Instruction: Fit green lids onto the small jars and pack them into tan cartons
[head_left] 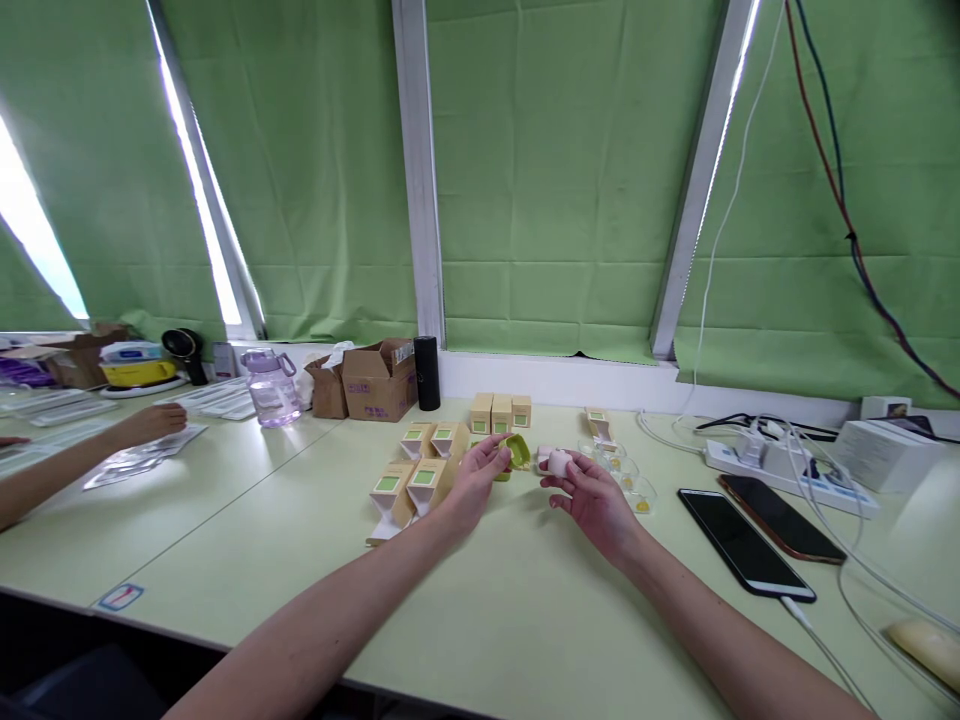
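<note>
My left hand grips a small green container, its open side tilted toward the right. In my right hand, between thumb and fingers, is a small pale pink rounded piece. The two hands are close together over the table, a short gap between what they hold. Left of my left hand stand several small tan cartons with green square labels, some with open flaps. Clear plastic cups with something yellow inside lie just beyond my right hand. Another green piece is partly hidden under my left hand.
Closed tan cartons stand farther back, with an open carton to their right. Two phones, a power strip and loose cables lie right. A brown box, black cylinder and water jug stand behind; another person's hand is left.
</note>
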